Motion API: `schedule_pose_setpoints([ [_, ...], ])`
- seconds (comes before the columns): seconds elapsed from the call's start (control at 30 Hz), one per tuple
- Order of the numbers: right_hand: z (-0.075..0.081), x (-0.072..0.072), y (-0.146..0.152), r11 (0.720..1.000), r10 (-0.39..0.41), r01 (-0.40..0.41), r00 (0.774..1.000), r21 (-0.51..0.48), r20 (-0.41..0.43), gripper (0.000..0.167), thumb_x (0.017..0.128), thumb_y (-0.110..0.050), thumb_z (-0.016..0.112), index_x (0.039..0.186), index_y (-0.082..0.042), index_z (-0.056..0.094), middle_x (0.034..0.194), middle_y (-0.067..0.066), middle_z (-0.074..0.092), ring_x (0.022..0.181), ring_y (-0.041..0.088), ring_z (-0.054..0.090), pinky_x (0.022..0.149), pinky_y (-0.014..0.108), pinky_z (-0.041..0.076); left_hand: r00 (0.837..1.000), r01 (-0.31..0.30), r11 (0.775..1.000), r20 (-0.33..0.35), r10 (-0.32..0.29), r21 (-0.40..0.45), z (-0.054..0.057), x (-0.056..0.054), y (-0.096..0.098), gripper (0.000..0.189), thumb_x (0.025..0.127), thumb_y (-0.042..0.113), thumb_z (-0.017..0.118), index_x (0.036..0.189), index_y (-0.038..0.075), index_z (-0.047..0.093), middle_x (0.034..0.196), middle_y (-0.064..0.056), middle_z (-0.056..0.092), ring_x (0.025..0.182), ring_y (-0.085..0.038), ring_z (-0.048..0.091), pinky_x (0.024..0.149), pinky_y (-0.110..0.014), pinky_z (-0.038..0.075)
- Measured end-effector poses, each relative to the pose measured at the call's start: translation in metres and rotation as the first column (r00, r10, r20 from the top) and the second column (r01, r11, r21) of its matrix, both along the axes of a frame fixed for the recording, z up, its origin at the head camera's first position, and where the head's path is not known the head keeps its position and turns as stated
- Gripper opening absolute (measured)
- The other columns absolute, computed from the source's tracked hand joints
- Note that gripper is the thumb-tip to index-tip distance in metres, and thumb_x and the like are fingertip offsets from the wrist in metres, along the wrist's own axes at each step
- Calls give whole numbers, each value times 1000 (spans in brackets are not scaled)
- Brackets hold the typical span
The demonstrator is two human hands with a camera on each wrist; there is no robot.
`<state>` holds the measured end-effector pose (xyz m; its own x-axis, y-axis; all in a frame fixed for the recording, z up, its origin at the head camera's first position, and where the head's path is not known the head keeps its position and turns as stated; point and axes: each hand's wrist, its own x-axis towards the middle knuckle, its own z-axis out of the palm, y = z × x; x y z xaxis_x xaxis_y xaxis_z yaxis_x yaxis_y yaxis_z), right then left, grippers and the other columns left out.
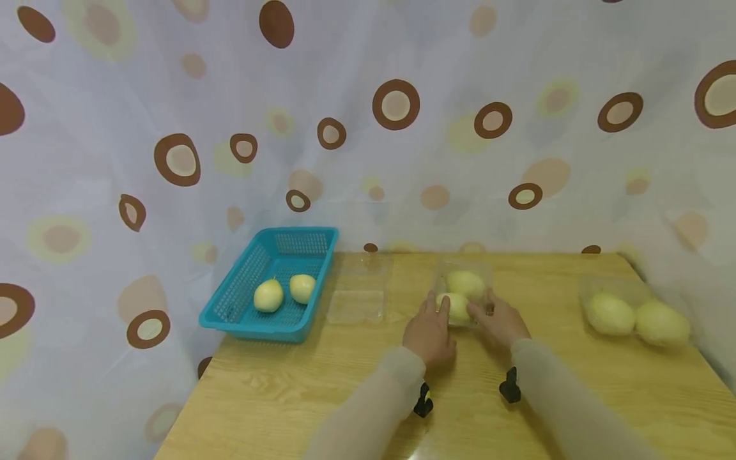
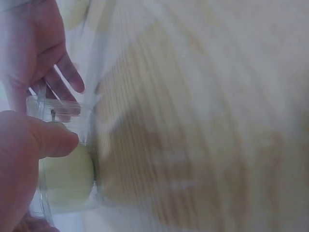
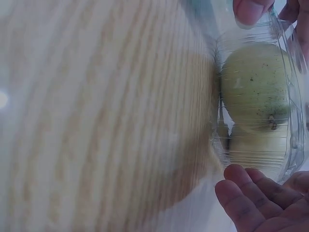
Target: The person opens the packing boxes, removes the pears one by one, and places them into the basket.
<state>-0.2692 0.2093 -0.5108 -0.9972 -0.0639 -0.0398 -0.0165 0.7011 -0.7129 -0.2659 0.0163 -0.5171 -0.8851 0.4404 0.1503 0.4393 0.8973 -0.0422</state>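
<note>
In the head view, a clear plastic box (image 1: 452,264) stands right of the table's middle with two pale yellow-green pears (image 1: 466,283) in it. My left hand (image 1: 430,333) grips its left side; the left wrist view shows the thumb (image 2: 59,138) over the near wall and fingertips at the far side. At the box's right end is my right hand (image 1: 501,319), its loosely bent fingers (image 3: 241,193) against or just beside the wall. Through the plastic, one speckled pear (image 3: 256,87) shows its stem end. Whether the lid is fully down cannot be told.
A blue basket (image 1: 261,333) with two pears (image 1: 268,296) stands at the left. Between it and my hands lies another clear box (image 1: 356,306). At the right, a clear box (image 1: 621,286) holds two pears (image 1: 611,314). A spotted curtain (image 1: 402,166) hangs behind the wooden table (image 1: 299,396).
</note>
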Motion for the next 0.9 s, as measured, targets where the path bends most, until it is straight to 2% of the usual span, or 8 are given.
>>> schedule_pose_setpoints([
  [0.13, -4, 11, -6, 1000, 16, -16, 1000, -25, 12, 97, 93, -64, 43, 151, 5, 7, 137, 31, 45, 123, 48, 45, 97, 60, 38, 999, -10, 999, -36, 8, -44, -4, 14, -8, 84, 86, 51, 62, 153, 16, 25, 154, -16, 26, 133, -21, 40, 81, -26, 53],
  [0.33, -9, 26, -12, 999, 18, -18, 1000, -47, 18, 96, 92, -65, 44, 152, 2, 9, 137, 30, 46, 122, 46, 47, 96, 60, 40, 996, 1, 996, -94, -10, -90, -2, 35, -15, 77, 87, 49, 60, 150, 13, 33, 148, -17, 34, 123, -20, 49, 72, -24, 54],
  [0.53, -7, 37, -15, 997, 5, -4, 1000, -74, 6, 94, 92, -64, 45, 152, 1, 15, 138, 29, 46, 122, 44, 48, 96, 59, 40, 989, 26, 996, -140, -38, -84, 2, 46, -19, 79, 84, 52, 64, 147, 11, 38, 140, -17, 42, 108, -18, 56, 63, -21, 53],
  [0.77, -5, 45, -15, 998, 14, -16, 999, -64, -30, 91, 92, -63, 46, 150, 2, 22, 134, 30, 49, 118, 43, 52, 92, 57, 44, 991, 50, 996, -118, -59, -78, 14, 57, -25, 74, 85, 49, 64, 145, 11, 42, 140, -17, 43, 106, -18, 56, 69, -25, 53],
  [0.9, -5, 51, -16, 997, 29, -31, 999, -69, -35, 89, 93, -62, 47, 149, 2, 23, 132, 28, 52, 116, 42, 54, 91, 58, 45, 990, 64, 996, -122, -70, -59, 18, 66, -30, 72, 85, 46, 65, 144, 10, 44, 139, -18, 44, 104, -18, 56, 68, -25, 53],
])
